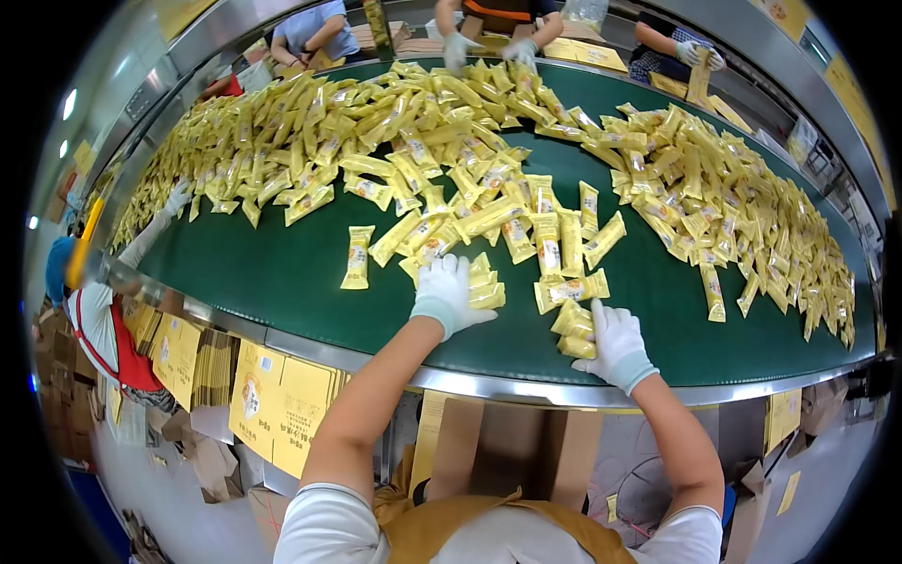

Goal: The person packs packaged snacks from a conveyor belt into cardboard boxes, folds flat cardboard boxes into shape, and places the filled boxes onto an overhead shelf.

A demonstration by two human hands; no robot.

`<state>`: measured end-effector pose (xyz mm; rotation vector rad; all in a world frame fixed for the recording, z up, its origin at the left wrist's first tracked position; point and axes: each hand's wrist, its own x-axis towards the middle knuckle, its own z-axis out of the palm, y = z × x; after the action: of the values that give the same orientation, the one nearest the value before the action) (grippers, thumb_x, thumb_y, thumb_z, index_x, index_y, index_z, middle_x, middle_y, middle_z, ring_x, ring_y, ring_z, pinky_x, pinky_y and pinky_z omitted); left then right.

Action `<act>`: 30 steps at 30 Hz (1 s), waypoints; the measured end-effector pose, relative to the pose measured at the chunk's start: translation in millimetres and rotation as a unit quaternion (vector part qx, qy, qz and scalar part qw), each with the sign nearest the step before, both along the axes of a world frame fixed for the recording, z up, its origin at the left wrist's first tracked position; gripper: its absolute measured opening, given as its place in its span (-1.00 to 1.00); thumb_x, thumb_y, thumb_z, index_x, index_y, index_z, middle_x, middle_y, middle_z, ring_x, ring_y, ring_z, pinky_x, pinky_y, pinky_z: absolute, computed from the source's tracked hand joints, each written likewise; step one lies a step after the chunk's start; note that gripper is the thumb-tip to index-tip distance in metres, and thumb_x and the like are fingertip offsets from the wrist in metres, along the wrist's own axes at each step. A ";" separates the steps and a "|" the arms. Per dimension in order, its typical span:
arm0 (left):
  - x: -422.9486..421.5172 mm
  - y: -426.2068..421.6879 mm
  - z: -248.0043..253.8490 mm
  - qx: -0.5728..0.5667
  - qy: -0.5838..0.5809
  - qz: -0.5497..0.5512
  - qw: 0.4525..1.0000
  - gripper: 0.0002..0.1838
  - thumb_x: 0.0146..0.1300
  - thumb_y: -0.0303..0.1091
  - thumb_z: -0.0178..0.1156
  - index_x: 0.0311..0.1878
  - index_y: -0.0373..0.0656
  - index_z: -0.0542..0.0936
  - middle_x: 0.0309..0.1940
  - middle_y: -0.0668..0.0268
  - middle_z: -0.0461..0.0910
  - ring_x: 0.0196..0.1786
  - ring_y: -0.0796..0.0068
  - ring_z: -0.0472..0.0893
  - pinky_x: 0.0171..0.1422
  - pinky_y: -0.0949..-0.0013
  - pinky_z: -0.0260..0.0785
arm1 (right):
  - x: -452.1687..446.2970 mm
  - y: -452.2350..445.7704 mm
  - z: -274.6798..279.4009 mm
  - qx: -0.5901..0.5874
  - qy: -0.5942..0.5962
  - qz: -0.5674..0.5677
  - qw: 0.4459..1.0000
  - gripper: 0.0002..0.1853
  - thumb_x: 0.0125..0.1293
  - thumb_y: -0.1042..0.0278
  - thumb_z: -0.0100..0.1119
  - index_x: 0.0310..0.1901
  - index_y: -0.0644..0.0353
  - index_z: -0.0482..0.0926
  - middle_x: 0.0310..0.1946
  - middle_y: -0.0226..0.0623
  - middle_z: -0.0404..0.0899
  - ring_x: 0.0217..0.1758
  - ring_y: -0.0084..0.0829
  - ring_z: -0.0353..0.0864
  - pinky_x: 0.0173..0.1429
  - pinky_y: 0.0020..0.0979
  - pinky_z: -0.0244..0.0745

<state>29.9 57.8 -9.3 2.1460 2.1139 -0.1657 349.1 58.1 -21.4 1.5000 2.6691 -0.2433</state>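
Note:
My left hand (446,293), in a white glove, curls around a short row of yellow snack packets (485,286), its thumb below them and its fingers above. Opposite it, my right hand (615,346), also gloved, grips a small stack of yellow snack packets (574,329) between thumb and fingers. A single packet (571,290) lies crosswise just above that stack. Loose packets (547,242) lie beyond both hands, and one packet (357,257) stands apart on the left. Everything rests on a green conveyor belt (376,320).
Big heaps of packets cover the belt's far left (282,132) and right (723,188). A metal rim (526,387) edges the belt. Below stand an open carton (517,451) and flattened yellow boxes (282,404). Co-workers' gloved hands (458,52) work across the belt; another person (103,329) is at left.

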 end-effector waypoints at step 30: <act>-17.7 -8.0 -4.8 0.081 -0.050 0.030 0.995 0.24 -0.12 0.38 0.46 0.54 -0.16 0.20 0.25 0.06 0.43 0.31 0.10 0.46 0.43 0.13 0.28 | -26.3 4.7 5.0 0.012 0.037 0.033 0.999 0.23 -0.23 -0.20 0.59 0.47 0.20 0.17 0.18 0.03 0.39 0.22 0.05 0.44 0.36 -0.02 0.33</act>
<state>12.2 49.7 -14.1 2.1221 2.1999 0.1217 322.9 62.8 -16.4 1.4340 2.7829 -0.2673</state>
